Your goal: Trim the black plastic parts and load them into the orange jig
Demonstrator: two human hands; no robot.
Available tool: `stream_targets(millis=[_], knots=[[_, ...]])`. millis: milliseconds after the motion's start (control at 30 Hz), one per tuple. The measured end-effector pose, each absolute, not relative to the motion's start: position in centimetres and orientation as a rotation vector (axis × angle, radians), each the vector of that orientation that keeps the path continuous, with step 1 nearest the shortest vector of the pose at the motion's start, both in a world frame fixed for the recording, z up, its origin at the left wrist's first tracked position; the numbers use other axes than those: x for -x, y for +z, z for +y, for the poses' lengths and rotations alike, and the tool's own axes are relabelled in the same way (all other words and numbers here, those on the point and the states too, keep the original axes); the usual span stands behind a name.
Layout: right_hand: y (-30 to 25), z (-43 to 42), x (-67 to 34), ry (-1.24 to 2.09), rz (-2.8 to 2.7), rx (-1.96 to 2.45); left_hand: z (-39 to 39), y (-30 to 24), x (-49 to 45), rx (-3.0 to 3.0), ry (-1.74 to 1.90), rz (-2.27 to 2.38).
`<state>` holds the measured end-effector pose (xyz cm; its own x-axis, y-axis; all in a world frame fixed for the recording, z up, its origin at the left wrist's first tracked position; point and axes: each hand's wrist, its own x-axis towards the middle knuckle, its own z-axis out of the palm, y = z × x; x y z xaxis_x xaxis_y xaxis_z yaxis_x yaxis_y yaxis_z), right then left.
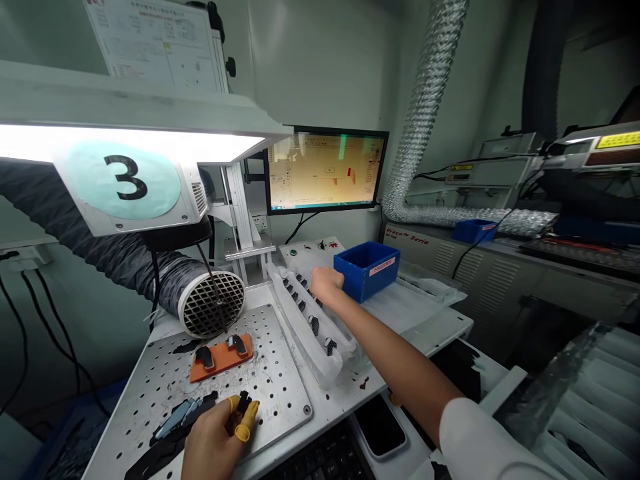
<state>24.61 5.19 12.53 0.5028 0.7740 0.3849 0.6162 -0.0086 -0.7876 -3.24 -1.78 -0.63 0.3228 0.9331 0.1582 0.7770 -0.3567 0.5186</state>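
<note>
My left hand, with yellow covers on its fingertips, pinches a small black part above the perforated metal plate. Behind it, an orange fixture block bears two small dark pieces, under the laser head. My right hand is closed at the far end of a long translucent white tray. Its fingertips are turned away from me, so I cannot make out what they hold. Several small black parts lie in a row along the tray.
A blue bin stands beside my right hand. Black and grey strips lie on the plate at the left. A grated exhaust hose stands behind the fixture. A phone and a keyboard sit near the front edge, and a monitor behind.
</note>
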Motion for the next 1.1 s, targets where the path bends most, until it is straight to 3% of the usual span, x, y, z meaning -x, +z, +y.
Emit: stream_targets(millis=[133,233,367,567,733,1100], knots=[[12.8,1.8,-20.6,0.227,-1.376,1.785,-1.2,-1.0,3.2,-2.107,0.687,1.514],[10.9,-0.8,-16.0,0.421,-1.636,1.601,-0.6,-0.8,2.8,-1.806,0.846,1.444],[5.9,-2.0,-12.1,0.533,-1.517,1.428,-0.5,0.9,0.9,-1.375,1.105,1.403],[0.6,0.1,-12.1,0.932,-1.283,1.123,-0.8,1.2,-1.2,-1.560,1.208,1.210],[0.1,0.0,-12.5,1.186,-1.288,1.013,-0.3,-0.6,-0.4,-1.359,1.217,1.118],[1.4,-0.5,-12.7,1.188,-1.185,0.961,-0.7,0.1,-0.3,-1.234,1.204,1.133]])
